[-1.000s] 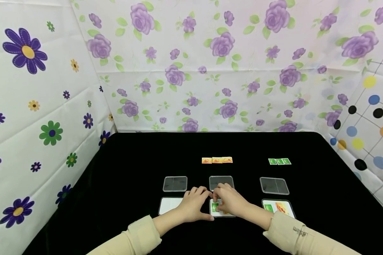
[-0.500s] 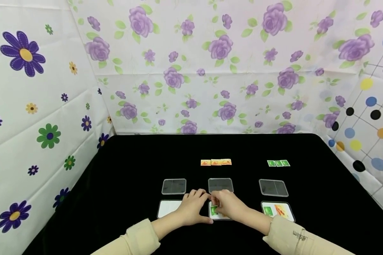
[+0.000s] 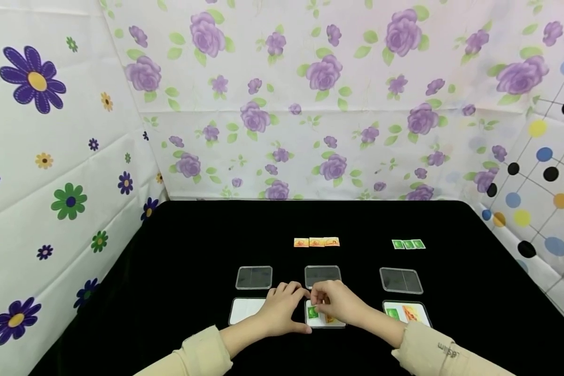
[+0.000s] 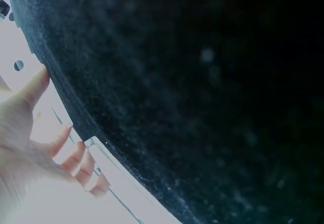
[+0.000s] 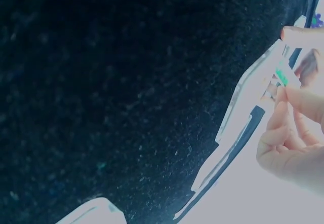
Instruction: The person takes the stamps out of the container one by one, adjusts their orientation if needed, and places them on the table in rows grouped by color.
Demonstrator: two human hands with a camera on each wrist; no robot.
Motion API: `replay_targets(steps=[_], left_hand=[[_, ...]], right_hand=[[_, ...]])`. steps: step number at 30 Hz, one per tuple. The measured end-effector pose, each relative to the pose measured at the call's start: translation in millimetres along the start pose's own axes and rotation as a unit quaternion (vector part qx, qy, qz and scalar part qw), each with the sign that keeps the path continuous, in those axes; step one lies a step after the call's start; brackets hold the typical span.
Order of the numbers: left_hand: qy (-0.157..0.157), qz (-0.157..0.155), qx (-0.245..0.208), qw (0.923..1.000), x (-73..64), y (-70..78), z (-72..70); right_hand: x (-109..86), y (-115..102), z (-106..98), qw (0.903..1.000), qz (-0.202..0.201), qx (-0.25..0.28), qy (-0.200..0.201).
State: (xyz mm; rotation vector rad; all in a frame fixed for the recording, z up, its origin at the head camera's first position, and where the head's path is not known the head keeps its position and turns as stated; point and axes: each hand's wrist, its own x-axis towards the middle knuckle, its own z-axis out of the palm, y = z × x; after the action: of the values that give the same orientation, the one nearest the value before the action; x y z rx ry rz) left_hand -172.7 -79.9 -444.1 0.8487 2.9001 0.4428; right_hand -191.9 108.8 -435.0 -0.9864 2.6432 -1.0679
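Note:
Both hands are at the middle clear case with a white inside (image 3: pixel 326 327). My left hand (image 3: pixel 284 310) grips its left side, thumb at the near corner and index finger at the far corner; the left wrist view shows these fingers (image 4: pixel 55 147) only at its edge. Over the case, my right hand (image 3: pixel 340 302) pinches a small green stamp-like card (image 3: pixel 313 312), seen as a green sliver (image 5: pixel 282 76) in the right wrist view. Whether the card lies flat on the white surface, I cannot tell. An orange card (image 3: pixel 330 318) is in the case, partly hidden by the right hand.
Behind stand clear lids (image 3: pixel 254 278), (image 3: pixel 322 275), (image 3: pixel 401 280). A white case (image 3: pixel 245 310) is on the left; the right case (image 3: pixel 418 311) bears green and orange cards. Farther back lie rows of orange cards (image 3: pixel 317 242) and green cards (image 3: pixel 408 244) on black cloth (image 3: pixel 192 250).
The head view has tilted slightly, so everything sits a little lower. Both hands stay at the middle case; the right fingers shift slightly over the green card, showing more of the orange one.

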Motion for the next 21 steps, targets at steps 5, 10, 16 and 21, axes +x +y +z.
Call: replay_targets(steps=[5, 10, 16, 21], left_hand=[[0.001, 0.001, 0.001, 1.0000, -0.9, -0.2, -0.6], [0.002, 0.002, 0.003, 1.0000, -2.3, 0.2, -0.8], [0.002, 0.002, 0.004, 1.0000, -1.8, 0.9, -0.2], [0.002, -0.002, 0.006, 1.0000, -0.2, -0.1, 0.2]], right_hand=[[0.9, 1.2, -6.4, 0.9995, -0.004, 0.027, -0.016], [0.9, 1.9, -11.4, 0.9986, -0.009, 0.048, -0.024], [-0.6, 4.6, -20.8, 0.9985, -0.009, 0.046, -0.028], [1.7, 9.9, -37.8, 0.9989, -0.023, 0.032, -0.024]])
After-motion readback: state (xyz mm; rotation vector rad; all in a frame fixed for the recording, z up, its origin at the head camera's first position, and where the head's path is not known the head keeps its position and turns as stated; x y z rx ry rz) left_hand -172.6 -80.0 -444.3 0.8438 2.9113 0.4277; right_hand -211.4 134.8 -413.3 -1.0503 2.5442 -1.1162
